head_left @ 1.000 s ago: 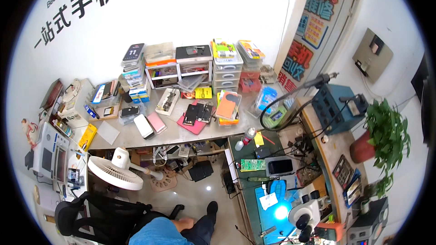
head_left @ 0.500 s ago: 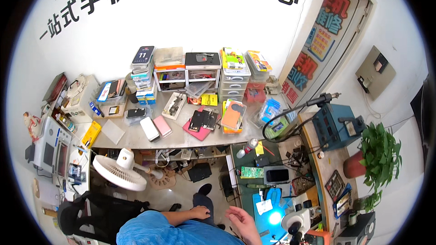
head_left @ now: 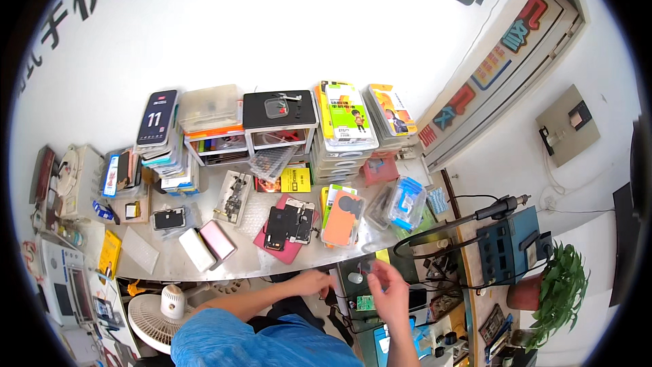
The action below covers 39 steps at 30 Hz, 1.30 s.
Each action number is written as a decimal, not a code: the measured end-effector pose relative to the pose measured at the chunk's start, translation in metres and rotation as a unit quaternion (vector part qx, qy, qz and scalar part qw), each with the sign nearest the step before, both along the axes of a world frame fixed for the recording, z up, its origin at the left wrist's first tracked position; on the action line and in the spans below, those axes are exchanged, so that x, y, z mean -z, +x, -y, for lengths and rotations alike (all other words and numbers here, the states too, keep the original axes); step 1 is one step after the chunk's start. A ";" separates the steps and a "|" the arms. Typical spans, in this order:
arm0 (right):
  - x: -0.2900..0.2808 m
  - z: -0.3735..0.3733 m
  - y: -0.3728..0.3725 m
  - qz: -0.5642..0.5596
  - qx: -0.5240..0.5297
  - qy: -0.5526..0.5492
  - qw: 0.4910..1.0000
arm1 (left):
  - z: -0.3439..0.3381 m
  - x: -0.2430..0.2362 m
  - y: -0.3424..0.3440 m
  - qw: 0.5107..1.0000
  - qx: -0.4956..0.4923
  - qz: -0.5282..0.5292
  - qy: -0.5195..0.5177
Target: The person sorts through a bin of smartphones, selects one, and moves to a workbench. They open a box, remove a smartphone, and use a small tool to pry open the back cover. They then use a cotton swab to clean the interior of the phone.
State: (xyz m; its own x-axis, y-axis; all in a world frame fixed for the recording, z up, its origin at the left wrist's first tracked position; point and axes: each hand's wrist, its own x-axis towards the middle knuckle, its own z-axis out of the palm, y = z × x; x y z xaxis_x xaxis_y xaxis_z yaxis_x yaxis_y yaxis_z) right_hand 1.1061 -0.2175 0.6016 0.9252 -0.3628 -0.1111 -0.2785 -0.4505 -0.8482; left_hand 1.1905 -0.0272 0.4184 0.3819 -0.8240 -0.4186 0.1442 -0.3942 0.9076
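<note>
My left hand (head_left: 312, 283) hangs just off the desk's front edge, its fingers bent inward and close together, with no object showing in it. To its right, my right hand (head_left: 390, 292) is raised over the green-topped side bench, thumb and fingers apart. Its fingertips are at a small bottle (head_left: 355, 276) with a pale end; whether they touch it cannot be made out. Below the bottle is a green circuit board (head_left: 365, 303). On the main desk, an opened phone (head_left: 292, 223) with bare inner parts lies over a pink case, left of an orange phone case (head_left: 342, 220).
A white phone (head_left: 197, 250) and a pink one (head_left: 217, 240) lie near the desk front. Drawer units and boxed stock line the wall. A black flexible arm (head_left: 468, 221) curves over the right side, by a blue bench instrument (head_left: 509, 245). A white fan (head_left: 156, 316) stands at lower left.
The view has shifted toward the main desk. My left hand has lifted off my leg and come forward to the desk edge. My right hand has reached forward to the small bottle.
</note>
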 end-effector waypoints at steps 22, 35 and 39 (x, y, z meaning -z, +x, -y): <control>-0.035 0.048 0.147 0.010 -0.050 -0.239 0.970 | 0.027 -0.066 0.202 0.827 -0.493 0.203 -0.176; -0.020 -0.002 0.328 0.090 -0.063 -0.384 0.917 | 0.064 -0.091 0.287 0.780 -0.530 0.177 -0.280; -0.022 0.001 0.346 0.076 -0.043 -0.376 0.922 | 0.056 -0.102 0.291 0.797 -0.516 0.096 -0.299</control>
State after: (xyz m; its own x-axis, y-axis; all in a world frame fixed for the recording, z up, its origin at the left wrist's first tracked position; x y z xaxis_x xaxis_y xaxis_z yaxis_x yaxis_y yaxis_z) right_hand 1.4525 -0.2186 0.6236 0.9385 -0.2083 0.2753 -0.1174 -0.9425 -0.3129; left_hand 1.4811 -0.0833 0.5206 0.9950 -0.0599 0.0795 -0.0531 0.3565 0.9328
